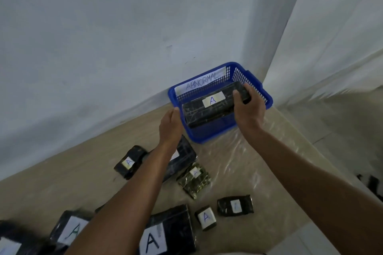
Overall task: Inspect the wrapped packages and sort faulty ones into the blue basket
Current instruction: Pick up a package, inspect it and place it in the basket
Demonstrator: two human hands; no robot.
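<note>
Against a pale wall, a beige floor partly covered in clear plastic sheeting (234, 163) holds a blue basket (215, 130) labelled "ABNORMAL" right of frame centre. A long black wrapped package (209, 109) marked "A" lies inside it. The right hand (248, 107) grips the package's far end, fingers curled over it; the left hand (171, 126) rests straight-fingered against its near end. More labelled packages (129, 161) lie scattered across the lower frame.
</note>
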